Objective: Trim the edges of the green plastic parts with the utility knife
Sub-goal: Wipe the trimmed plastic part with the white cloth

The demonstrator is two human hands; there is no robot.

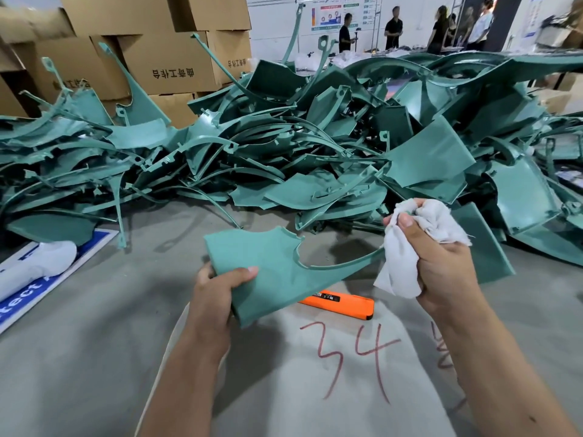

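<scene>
Green plastic part [268, 263] gripped by left hand [217, 288]; right hand [441, 263] clutches white rag [407, 260].

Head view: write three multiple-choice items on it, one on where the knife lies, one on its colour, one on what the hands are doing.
1. Where is the utility knife?
A. In the right hand
B. On the grey table, below the held green part
C. On top of the pile

2. What colour is the knife's body?
A. Orange
B. Yellow
C. Blue

3. What does the right hand hold?
A. Nothing
B. The knife
C. A white cloth

Answers:
1 B, it lies on the table under the near edge of the green part that the left hand grips.
2 A, the casing is orange with a black label.
3 C, its fingers are curled round the white cloth, bunched against the part's thin curved arm.
</scene>
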